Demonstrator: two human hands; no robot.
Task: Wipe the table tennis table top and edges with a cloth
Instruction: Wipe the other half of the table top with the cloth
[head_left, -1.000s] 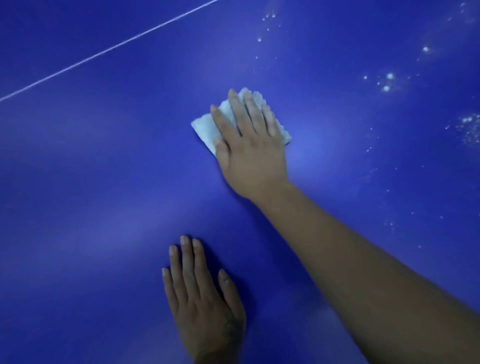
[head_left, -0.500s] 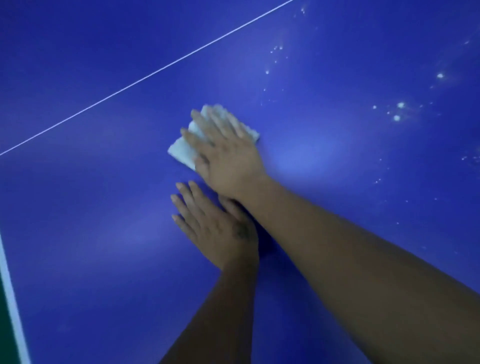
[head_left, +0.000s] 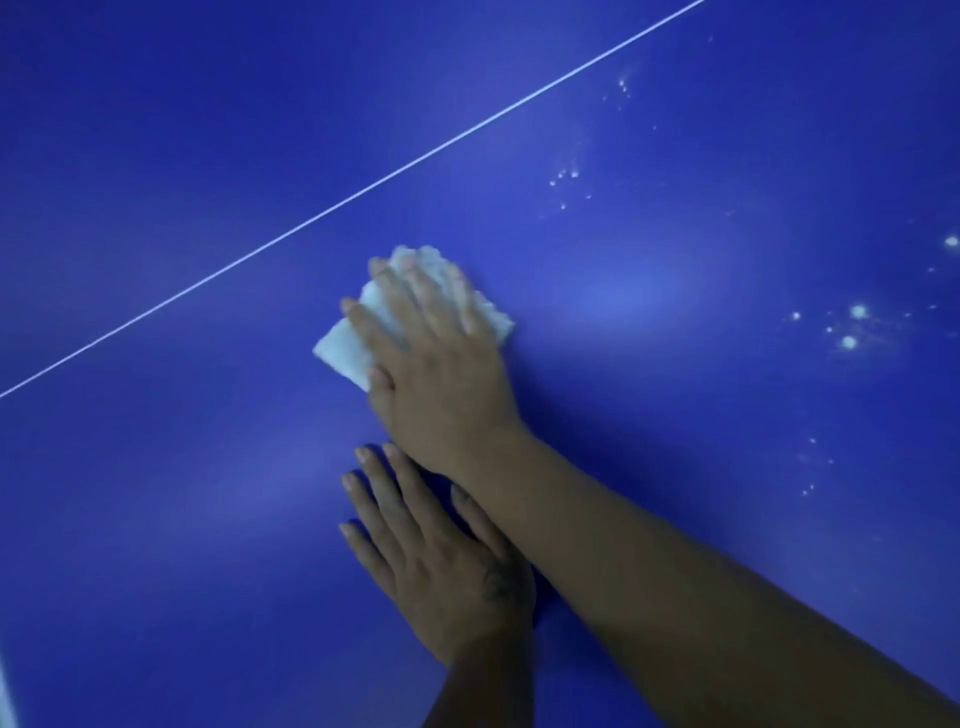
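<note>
Pressing cloth (head_left: 345, 349) flat under straight right hand (head_left: 441, 374) to wipe table (head_left: 156, 156); left hand (head_left: 436, 566) flat nearby, bracing.

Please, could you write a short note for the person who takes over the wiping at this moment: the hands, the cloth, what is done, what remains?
Right hand: flat, fingers straight, pressing the white cloth on the blue table, just below the white line.
Left hand: flat on the table, holding nothing, beside the right forearm.
Done: no specks show around the cloth.
Left: white specks to the right and upper right; the edges, hardly in view here.
</note>
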